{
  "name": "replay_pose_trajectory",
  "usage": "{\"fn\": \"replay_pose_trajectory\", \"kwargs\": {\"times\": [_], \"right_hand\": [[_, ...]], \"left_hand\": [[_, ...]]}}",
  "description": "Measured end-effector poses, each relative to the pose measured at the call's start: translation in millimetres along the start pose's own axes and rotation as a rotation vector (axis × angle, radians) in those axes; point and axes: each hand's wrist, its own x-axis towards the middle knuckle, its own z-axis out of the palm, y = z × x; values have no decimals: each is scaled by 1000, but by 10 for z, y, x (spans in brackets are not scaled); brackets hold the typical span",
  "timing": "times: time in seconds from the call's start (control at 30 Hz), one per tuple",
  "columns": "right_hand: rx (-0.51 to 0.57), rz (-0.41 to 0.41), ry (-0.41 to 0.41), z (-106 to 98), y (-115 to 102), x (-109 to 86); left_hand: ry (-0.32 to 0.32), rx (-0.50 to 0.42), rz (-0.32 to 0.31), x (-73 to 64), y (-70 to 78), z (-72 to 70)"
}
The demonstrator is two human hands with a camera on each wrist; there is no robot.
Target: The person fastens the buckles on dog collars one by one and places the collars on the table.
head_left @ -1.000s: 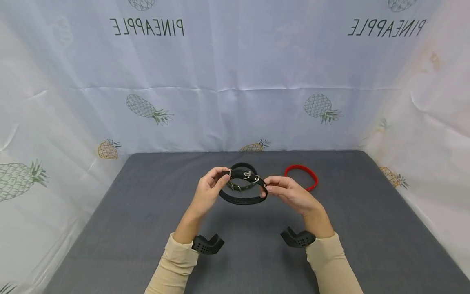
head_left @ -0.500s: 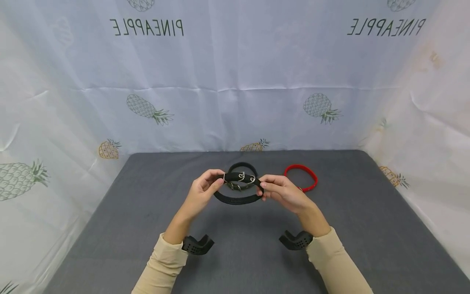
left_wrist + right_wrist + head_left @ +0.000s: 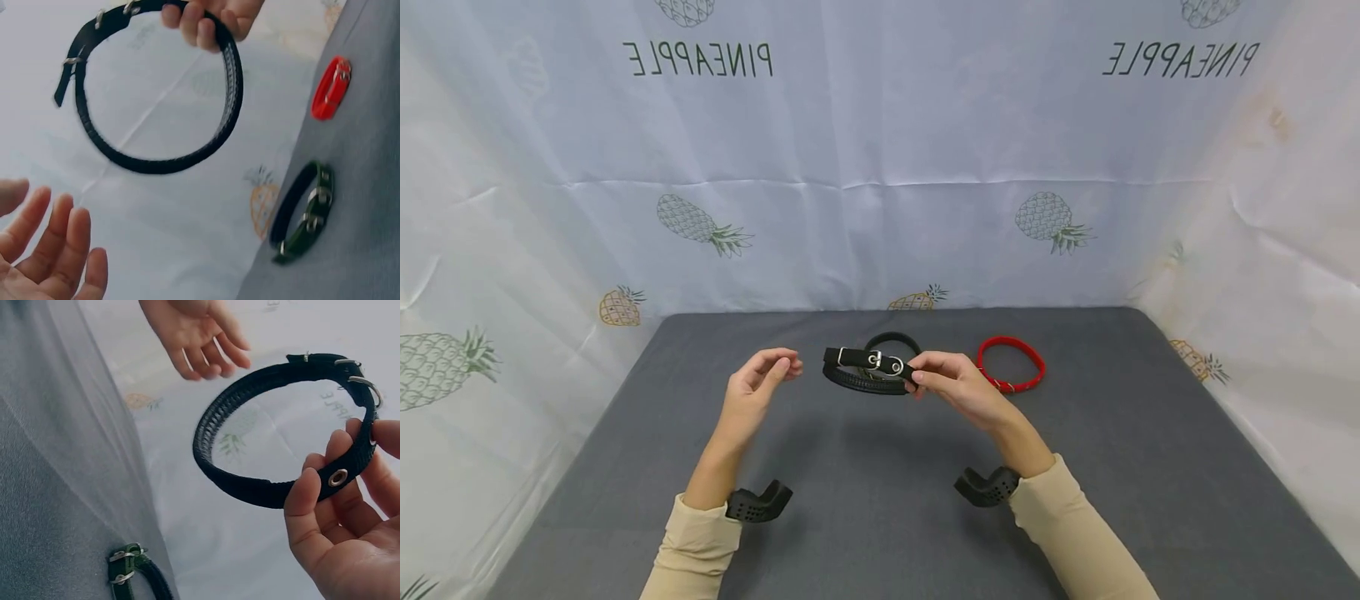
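A black buckled collar with silver buckle, D-ring and eyelets is held up over the table as a closed loop. My right hand pinches it at its right side, fingers and thumb on the strap near an eyelet. To the left, my left hand is apart from the collar, its fingers relaxed and holding nothing; the left wrist view shows those fingers spread below the loop. Behind the held collar lies a dark green collar, partly hidden in the head view. A red collar lies right of it.
The grey cloth-covered table reaches back to a white curtain printed with pineapples. Black wrist mounts sit on both forearms.
My left hand has let go of the black collar and moved left, away from it. The right hand has shifted slightly left, still holding the collar, which now looks flatter.
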Motion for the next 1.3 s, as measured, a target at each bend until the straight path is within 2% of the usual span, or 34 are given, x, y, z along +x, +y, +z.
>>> {"fn": "replay_pose_trajectory", "kwargs": {"times": [0.13,0.33,0.57,0.8,1.03,1.17,1.3], "right_hand": [[-46,0,54,42,42,88],[-121,-25,104,124,135,227],[-246,-163,102,243,326,430],[-348,-270,148,346,571,619],[-461,-246,199,469,749,831],[-543,-222,198,540,843,936],[-589,-190,185,609,929,1030]], "left_hand": [[76,39,-62,-37,-45,-130],[141,58,-156,-80,-86,-257],[199,54,-200,-99,-97,-358],[229,30,-231,-102,-130,-434],[257,53,-278,-88,-153,-508],[263,48,-299,-70,-153,-528],[294,23,-293,-50,-142,-534]]}}
